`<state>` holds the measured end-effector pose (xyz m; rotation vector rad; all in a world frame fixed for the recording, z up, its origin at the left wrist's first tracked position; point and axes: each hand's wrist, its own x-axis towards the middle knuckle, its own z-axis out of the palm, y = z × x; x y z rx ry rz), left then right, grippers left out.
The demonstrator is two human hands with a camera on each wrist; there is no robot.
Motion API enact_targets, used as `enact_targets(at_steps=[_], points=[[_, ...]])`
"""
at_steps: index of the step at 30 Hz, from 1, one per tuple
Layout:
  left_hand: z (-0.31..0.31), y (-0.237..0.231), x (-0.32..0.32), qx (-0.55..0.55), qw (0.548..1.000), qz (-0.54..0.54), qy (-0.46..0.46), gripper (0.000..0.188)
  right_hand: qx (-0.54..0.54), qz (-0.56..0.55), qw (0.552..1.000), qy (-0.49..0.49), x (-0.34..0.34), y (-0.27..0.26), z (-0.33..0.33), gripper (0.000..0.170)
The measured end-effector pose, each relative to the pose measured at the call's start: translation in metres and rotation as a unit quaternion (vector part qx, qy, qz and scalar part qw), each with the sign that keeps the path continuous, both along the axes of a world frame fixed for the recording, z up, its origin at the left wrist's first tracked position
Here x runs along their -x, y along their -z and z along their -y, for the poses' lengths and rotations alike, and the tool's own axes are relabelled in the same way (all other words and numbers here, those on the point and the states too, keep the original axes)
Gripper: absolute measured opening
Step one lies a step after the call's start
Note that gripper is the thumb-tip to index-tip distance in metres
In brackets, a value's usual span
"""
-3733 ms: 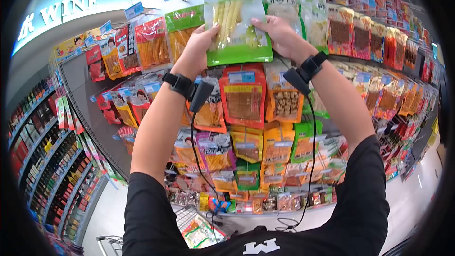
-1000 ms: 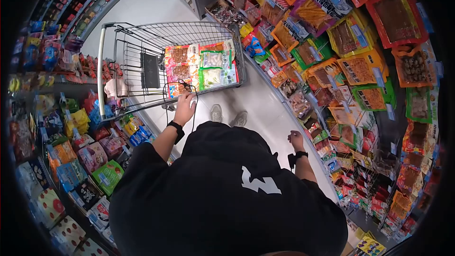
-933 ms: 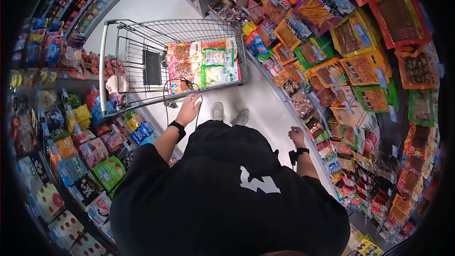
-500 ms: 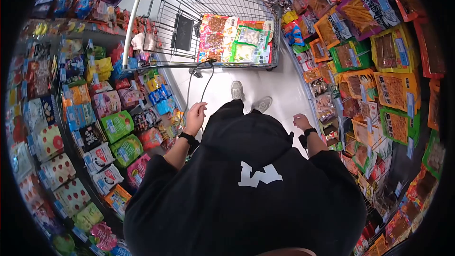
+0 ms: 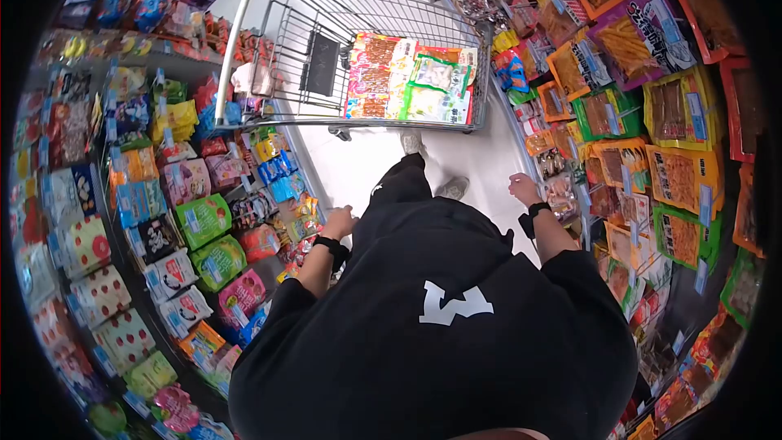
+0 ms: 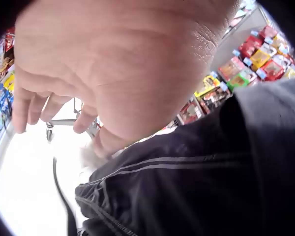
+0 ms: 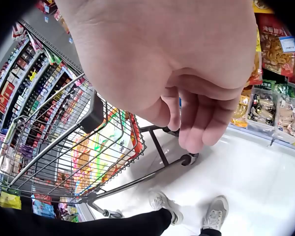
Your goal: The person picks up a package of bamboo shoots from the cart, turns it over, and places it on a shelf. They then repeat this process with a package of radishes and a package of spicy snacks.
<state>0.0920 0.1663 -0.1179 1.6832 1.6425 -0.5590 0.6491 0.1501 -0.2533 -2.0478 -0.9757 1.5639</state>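
My left hand [image 5: 340, 222] hangs at my side near the left shelf, holding nothing. In the left wrist view its fingers [image 6: 51, 105] dangle loosely beside the dark trouser leg. My right hand [image 5: 524, 188] is out by the right shelf, and the right wrist view shows its fingers [image 7: 206, 120] loosely bent around nothing. Ahead of me stands a wire shopping cart [image 5: 281, 121], turned sideways, its pale handle [image 5: 236, 45] to the left. In its right part lie reddish snack packs [image 5: 379, 73] and green-edged white bags [image 5: 440, 81].
Shelves of bagged snacks [image 5: 204, 220] line the left of the aisle. On the right hang orange, green and purple packs [image 5: 684, 175]. The pale floor [image 5: 366, 155] shows between them, with my shoes [image 5: 454, 187] near the cart.
Earlier both hands held a bamboo-shoot bag at the hanging display; now they hold nothing. My left hand has drawn back from the cart's near side to my body. The view has turned.
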Motion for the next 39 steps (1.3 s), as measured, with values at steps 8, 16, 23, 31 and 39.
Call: enact_targets(at_steps=[8,16,23,31,39], points=[[-0.136,0.008,-0.030,-0.151,0.942,0.252,-0.162,0.021,0.014,0.043,0.999,0.001,0.021,-0.014,-0.001,0.018],[-0.319,0.018,-0.090,-0.035,0.868,0.429,-0.247,0.022,-0.146,0.095,0.982,0.072,0.083,-0.098,-0.171,0.021],[-0.392,0.152,-0.092,-0.025,0.951,0.285,-0.117,0.026,-0.187,0.039,0.981,0.034,0.143,-0.051,-0.292,0.023],[-0.431,0.151,-0.139,0.121,0.854,0.344,-0.370,0.030,-0.062,0.146,0.982,0.106,0.154,0.029,-0.345,0.031],[-0.428,0.237,-0.169,0.111,0.880,0.251,-0.387,0.032,-0.012,0.048,0.982,0.181,0.132,0.119,-0.321,0.045]])
